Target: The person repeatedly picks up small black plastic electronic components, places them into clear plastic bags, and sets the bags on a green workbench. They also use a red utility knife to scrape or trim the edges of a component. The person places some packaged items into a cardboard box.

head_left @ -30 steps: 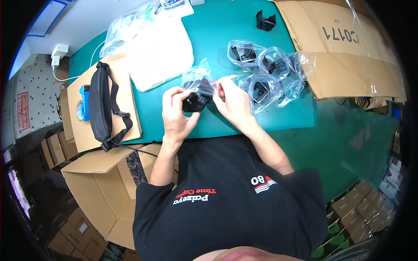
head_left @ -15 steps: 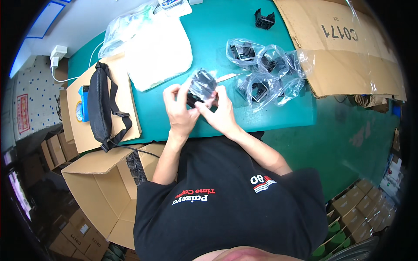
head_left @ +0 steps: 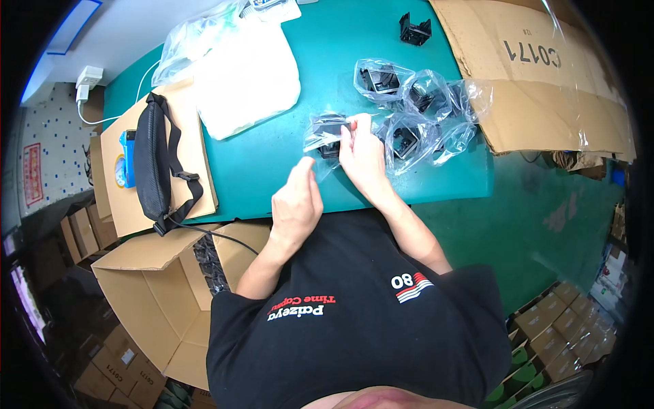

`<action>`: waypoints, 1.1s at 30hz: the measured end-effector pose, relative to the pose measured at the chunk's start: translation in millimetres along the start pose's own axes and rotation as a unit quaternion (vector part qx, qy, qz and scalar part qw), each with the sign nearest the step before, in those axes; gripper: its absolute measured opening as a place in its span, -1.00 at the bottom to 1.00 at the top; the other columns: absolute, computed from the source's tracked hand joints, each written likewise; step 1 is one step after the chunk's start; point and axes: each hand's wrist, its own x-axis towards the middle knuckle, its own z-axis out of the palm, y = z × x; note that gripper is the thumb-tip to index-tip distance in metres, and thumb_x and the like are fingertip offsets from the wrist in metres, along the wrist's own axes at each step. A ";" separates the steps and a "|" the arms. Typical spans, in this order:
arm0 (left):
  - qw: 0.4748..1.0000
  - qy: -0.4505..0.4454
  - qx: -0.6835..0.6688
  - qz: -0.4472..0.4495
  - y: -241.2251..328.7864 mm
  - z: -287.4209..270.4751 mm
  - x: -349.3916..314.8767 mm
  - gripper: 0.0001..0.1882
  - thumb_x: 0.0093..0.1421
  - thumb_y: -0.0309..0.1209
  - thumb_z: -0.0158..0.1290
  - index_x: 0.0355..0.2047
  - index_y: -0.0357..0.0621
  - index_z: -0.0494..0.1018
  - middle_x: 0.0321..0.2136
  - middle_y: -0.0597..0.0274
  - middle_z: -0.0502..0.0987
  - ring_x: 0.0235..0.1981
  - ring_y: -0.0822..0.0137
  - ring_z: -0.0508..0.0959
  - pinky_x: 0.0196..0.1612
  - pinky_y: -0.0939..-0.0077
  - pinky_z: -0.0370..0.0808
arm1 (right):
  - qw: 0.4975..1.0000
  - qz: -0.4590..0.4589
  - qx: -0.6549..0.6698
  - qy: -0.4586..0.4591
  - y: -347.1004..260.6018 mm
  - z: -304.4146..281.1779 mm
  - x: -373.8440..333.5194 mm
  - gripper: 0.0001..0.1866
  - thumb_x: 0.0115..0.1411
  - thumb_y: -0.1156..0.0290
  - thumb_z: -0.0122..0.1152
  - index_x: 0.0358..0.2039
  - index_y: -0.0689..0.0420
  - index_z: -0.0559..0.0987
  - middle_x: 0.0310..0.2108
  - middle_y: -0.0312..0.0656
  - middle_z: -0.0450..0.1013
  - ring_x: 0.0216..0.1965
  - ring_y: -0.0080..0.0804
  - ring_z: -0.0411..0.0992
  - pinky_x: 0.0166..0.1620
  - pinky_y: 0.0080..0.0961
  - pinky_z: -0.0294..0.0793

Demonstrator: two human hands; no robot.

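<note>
A black plastic part [head_left: 331, 148] sits inside a clear plastic bag [head_left: 317, 140] at the middle of the green table, near its front edge. My right hand [head_left: 364, 160] grips the bagged part by its right side, thumb and fingers closed. Just below and left of the bag, my left hand [head_left: 297, 204] is closed with its fingertips pointing up toward the bag. Whether it holds a bit of the film cannot be seen. Right of my right hand lies another bagged black part [head_left: 406, 142], with several more bagged ones behind it.
An unbagged black part [head_left: 415, 30] stands at the back. A large cardboard box [head_left: 552, 112] borders the right side. At the left are a white plastic bag [head_left: 245, 82] and a black belt bag [head_left: 157, 163] on cardboard. An open carton [head_left: 153, 293] stands below the table's left front.
The bagged part has gone from between both hands down toward the table and slightly right. My left hand has come off it and drawn back toward me; my right hand stays on it.
</note>
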 end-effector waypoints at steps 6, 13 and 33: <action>0.967 0.006 -0.217 -0.133 -22.9 -21.2 10.9 -0.65 0.36 -0.64 -0.01 0.13 -0.28 0.30 -0.52 0.29 0.50 -0.58 0.56 0.46 -0.49 0.65 0.44 | 0.985 -0.156 -0.048 -0.056 -14.3 -39.9 -8.4 -0.39 0.18 0.67 0.04 0.28 0.22 0.28 0.00 0.18 0.36 -0.27 0.19 0.54 -0.24 -0.03 0.54; 0.889 -0.010 -0.402 -0.220 -30.0 -27.3 5.0 -0.81 0.37 -0.62 0.03 -0.03 -0.37 0.46 -0.38 0.19 0.58 -0.40 0.51 0.57 -0.29 0.64 0.55 | 0.966 -0.136 0.054 -0.215 -23.7 -60.0 -26.6 -0.63 0.14 0.61 0.18 0.00 0.23 0.57 0.00 -0.03 0.37 -0.13 -0.11 0.48 -0.07 -0.27 0.50; 0.980 -0.043 0.080 0.178 -23.0 28.7 -4.5 -0.58 -0.06 -0.42 0.33 -0.16 -0.29 0.56 0.06 0.05 0.47 0.24 -0.07 0.37 0.18 0.03 0.39 | 0.969 -0.205 0.057 -0.127 -27.6 -74.1 -45.2 -0.55 0.15 0.51 0.35 0.07 0.18 0.51 -0.05 -0.05 0.45 -0.24 -0.16 0.55 -0.16 -0.34 0.59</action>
